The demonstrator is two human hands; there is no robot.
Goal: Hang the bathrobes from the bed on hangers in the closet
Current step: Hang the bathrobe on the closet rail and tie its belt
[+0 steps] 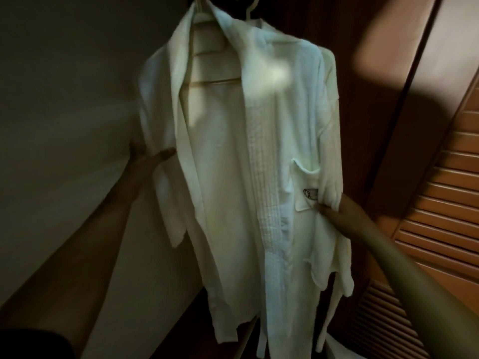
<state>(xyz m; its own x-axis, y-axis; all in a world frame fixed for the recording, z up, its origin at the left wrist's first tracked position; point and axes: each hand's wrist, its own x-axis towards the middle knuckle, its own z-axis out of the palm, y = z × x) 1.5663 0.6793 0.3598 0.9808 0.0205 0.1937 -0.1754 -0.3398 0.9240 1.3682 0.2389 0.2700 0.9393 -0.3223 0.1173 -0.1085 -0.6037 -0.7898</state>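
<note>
The plain pale wall (pixel 51 99) fills everything to the left of the bathrobe (pixel 228 156), in deep shade. To the right of the bathrobe stands the brown wooden closet door (pixel 440 203), slatted across its lower part, with a patch of light and a dark shadow falling on the smooth panel above.

The bathrobe itself is white and hangs full length between the two, its front open and the collar up at the top edge of view. It sits on a pale hanger (pixel 215 80), whose cross bars show through the open front just under the collar. The hook runs out of sight overhead, so I cannot tell what it hangs from. The hem trails down unevenly, and the picture is soft and dim.

On the right front of the bathrobe is a patch pocket (pixel 305 182) with a small dark badge (pixel 310 195) stitched on it.

The person's bare arms reach up from below on either side. The left hand (pixel 145 156) is at the bathrobe's left edge, about halfway down, fingers straight and spread, laid against the sleeve cloth. The right hand (pixel 334 211) is just beside the pocket, largely buried in fabric, its thumb pinching a bunched fold of the right sleeve.
</note>
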